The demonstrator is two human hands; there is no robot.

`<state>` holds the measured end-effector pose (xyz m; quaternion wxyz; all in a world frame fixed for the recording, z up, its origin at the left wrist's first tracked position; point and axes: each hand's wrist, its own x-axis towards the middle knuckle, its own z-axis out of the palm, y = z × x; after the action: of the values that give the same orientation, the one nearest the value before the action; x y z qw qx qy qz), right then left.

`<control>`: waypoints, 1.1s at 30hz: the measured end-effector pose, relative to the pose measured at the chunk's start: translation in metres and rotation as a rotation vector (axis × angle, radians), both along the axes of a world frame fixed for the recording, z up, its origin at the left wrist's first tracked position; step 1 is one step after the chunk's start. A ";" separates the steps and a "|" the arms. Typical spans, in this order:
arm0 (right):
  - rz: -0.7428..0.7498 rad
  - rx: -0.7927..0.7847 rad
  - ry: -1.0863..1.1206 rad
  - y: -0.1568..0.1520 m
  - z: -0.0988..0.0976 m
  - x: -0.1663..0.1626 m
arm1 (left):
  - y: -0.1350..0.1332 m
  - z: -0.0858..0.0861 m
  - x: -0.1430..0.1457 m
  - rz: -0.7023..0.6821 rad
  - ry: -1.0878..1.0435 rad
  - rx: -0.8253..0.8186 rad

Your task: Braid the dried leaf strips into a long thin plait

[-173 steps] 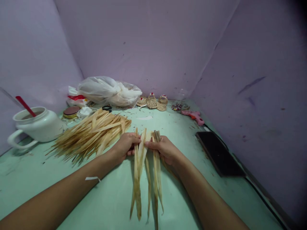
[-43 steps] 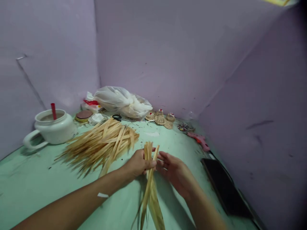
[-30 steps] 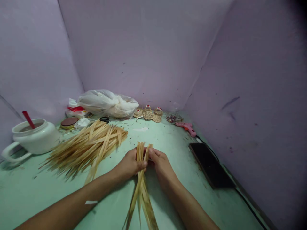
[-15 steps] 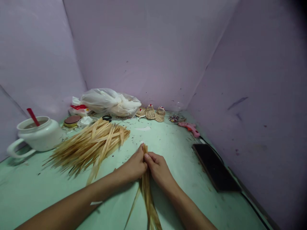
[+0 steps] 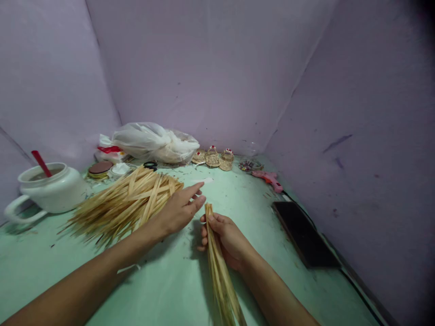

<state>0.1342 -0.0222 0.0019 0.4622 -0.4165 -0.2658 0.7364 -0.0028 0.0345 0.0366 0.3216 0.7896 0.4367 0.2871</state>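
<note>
The right hand (image 5: 228, 236) pinches the strip bundle (image 5: 217, 267) near its top, presumably keeping the ends even; the left hand (image 5: 180, 210) (fingers extended) grasps nothing.

Left: white mug (image 5: 57, 194), red stick (image 5: 41, 163) leaning in it. Far: plastic bag (image 5: 152, 142), scissors (image 5: 150, 168), small woven ornaments (image 5: 212, 160) alongside. Right: pink glue gun (image 5: 269, 179); nearer, flat black device (image 5: 305, 236).
</note>
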 end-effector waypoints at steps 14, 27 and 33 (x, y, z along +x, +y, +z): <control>0.146 0.008 0.192 0.001 0.001 0.005 | -0.008 -0.015 0.007 -0.205 -0.109 -0.161; 0.172 0.038 0.054 -0.001 0.001 0.006 | 0.001 -0.004 -0.004 -0.329 0.016 -0.140; 0.177 0.052 0.050 -0.001 0.001 0.007 | -0.001 0.001 -0.001 -0.230 -0.081 -0.302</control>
<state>0.1413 -0.0231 0.0030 0.4125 -0.3609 -0.3089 0.7773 -0.0042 0.0331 0.0373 0.4844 0.7649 0.3684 0.2111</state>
